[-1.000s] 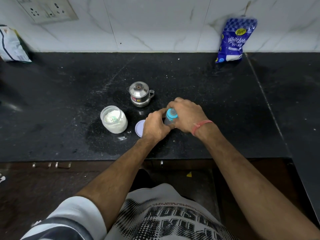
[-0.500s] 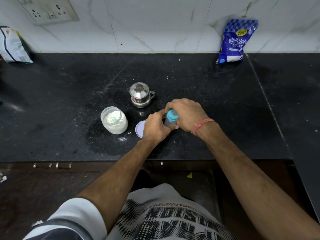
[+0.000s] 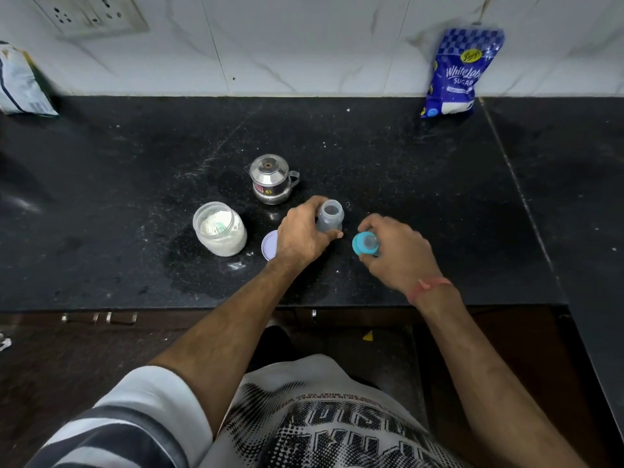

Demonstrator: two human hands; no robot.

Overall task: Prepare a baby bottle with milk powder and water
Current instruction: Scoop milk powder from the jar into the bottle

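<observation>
where black counter [image 3: 405,197] meets marble wall, leaning: blue sugar bag [image 3: 457,72]. mid-counter: open powder jar [image 3: 219,229], steel pot [image 3: 271,179] behind. left hand [image 3: 304,233] gripping uncapped bottle [image 3: 330,217], upright; right hand [image 3: 400,253] just beside, pinching teal teat cap [image 3: 364,244].

Black counter [image 3: 405,184]: powder jar [image 3: 221,229], steel pot [image 3: 271,179], lid [image 3: 270,244], sugar bag [image 3: 456,72].

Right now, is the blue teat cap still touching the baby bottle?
Apart. The head view shows the right hand holding the blue teat cap off to the side, with bare black counter between it and the open-mouthed baby bottle in the left hand.
</observation>
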